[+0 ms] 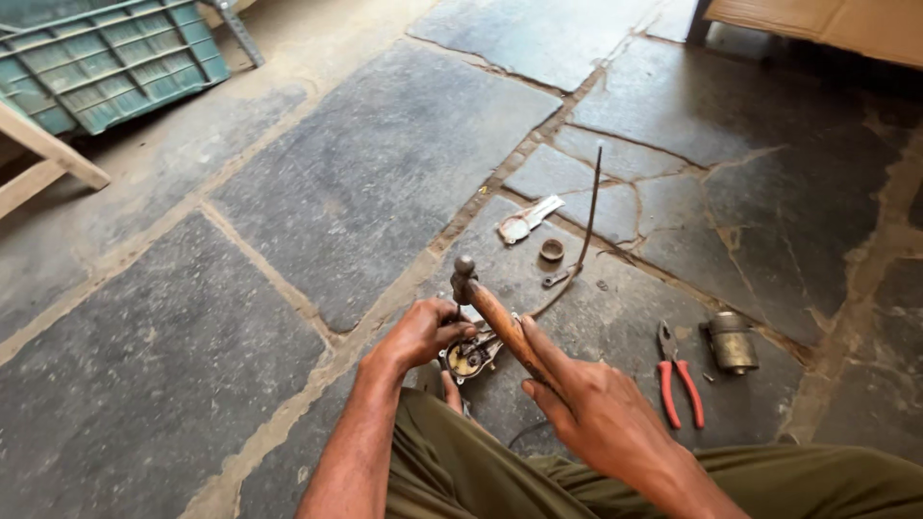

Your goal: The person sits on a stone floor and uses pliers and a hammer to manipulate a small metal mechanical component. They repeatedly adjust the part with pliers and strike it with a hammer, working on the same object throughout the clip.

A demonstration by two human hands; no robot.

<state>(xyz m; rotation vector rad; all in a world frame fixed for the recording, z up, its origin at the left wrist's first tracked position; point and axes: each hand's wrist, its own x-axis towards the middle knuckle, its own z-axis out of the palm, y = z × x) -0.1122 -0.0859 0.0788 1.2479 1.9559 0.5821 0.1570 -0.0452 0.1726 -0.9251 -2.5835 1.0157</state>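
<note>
The right hand grips a wooden-handled hammer, head raised over a small metal mechanism that the left hand pins steady on the stone floor. Red-handled pliers lie just right of the hands.

The floor is paved with large, irregular dark grey stone slabs set in pale, sandy mortar joints. Directly on it lie red-handled pliers, and just beside them a stubby, dull metal cylinder on its side. Farther off rest a small brown metal ring, a flat whitish scrap of metal and a long, thin, dark curved rod.
</note>
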